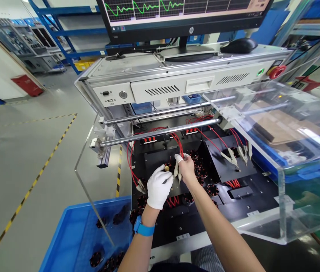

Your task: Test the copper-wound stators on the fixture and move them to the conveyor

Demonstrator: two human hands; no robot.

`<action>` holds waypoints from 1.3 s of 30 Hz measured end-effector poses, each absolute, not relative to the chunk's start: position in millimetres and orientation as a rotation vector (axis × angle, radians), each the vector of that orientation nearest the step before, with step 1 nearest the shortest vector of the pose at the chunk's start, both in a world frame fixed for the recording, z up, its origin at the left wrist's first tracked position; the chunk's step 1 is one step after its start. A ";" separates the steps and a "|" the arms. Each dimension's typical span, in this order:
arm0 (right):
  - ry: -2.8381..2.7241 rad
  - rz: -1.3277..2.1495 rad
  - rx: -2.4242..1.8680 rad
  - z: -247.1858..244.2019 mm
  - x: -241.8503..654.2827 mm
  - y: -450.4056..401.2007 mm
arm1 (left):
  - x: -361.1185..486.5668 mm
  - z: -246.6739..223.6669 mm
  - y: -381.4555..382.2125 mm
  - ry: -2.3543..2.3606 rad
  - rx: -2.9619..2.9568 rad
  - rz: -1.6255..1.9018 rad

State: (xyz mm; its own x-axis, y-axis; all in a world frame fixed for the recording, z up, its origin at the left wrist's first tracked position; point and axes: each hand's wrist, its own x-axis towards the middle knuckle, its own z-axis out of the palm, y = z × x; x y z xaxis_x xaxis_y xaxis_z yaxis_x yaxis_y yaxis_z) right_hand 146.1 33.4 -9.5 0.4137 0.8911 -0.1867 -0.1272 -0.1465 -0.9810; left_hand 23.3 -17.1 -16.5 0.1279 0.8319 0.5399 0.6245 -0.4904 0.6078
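My right hand (186,166), with white finger covers on some fingertips, grips white-sleeved test clips (176,169) on red leads (179,142). Beside it, my left hand (160,186) in a white glove has its fingers bent together near the clip tips; what they pinch is too small to make out. Both are above a dark plate, where a small wound coil part (168,167) with a brass-coloured centre shows partly behind the glove. Left of the glove lie more clips (140,186) on red leads. Another set of clips (230,157) rests on the right-hand plate (219,166).
Several wound coils (201,170) lie in the middle slot. A blue tray (71,226) with more coils stands at lower left. Metal rods (160,133) cross above the work area. A clear raised cover (281,204) juts out at right. A monitor (188,28) showing green waveforms stands above.
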 end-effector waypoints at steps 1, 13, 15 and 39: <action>-0.718 1.028 -1.431 -9.4 146.1 33.5 | 23.8 -16.5 -17.0 1.437 2.166 1.297; -0.676 1.004 -1.427 -14.3 148.6 39.0 | 26.3 -18.0 -17.9 1.405 2.137 1.356; -0.683 0.993 -1.431 -15.5 148.3 39.7 | 26.4 -18.6 -17.9 1.397 2.139 1.362; -0.238 1.189 -1.109 -17.7 140.3 20.0 | 31.9 -22.7 -20.9 1.452 2.061 1.470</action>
